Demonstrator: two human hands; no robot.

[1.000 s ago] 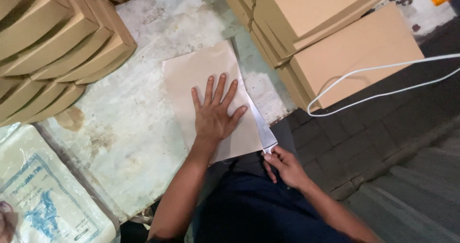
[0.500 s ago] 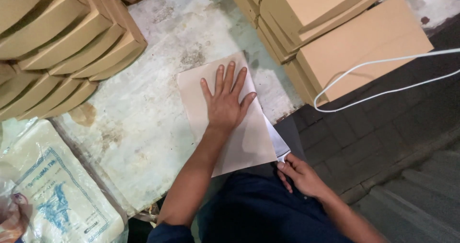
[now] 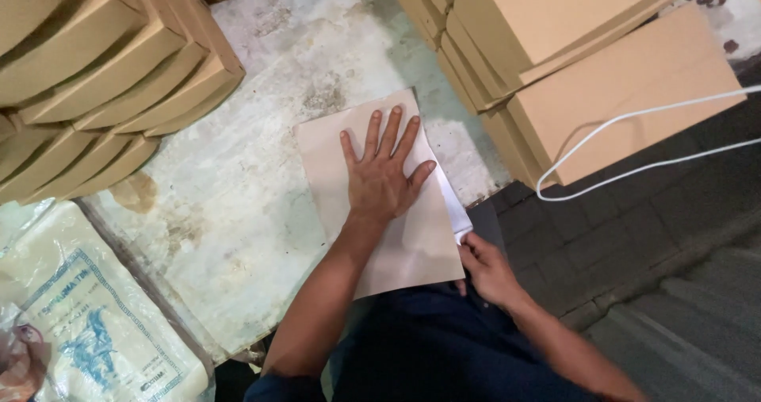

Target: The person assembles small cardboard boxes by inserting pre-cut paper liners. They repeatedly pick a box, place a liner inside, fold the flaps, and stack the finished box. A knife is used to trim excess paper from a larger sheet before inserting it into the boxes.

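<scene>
A brown paper sheet (image 3: pixel 412 247) lies on a stained concrete slab (image 3: pixel 238 204). My left hand (image 3: pixel 380 176) presses flat on it, fingers spread, holding nothing. My right hand (image 3: pixel 485 269) sits at the sheet's near right corner, closed around the handle of a knife. A short stretch of the pale blade (image 3: pixel 455 212) shows along the paper's right edge; the rest is hidden under the sheet and my fingers. My dark trousers are just below the paper.
Folded cardboard boxes are stacked at the left (image 3: pixel 103 77) and at the upper right (image 3: pixel 571 53). A white cable (image 3: pixel 634 116) loops over the right stack. A printed plastic sack (image 3: pixel 87 323) lies at lower left. Dark paving bricks (image 3: pixel 634 235) lie to the right.
The knife blade, which lay long along the paper's right edge, has been drawn back toward me; only a short part shows now. My left hand stays pressed on the sheet.
</scene>
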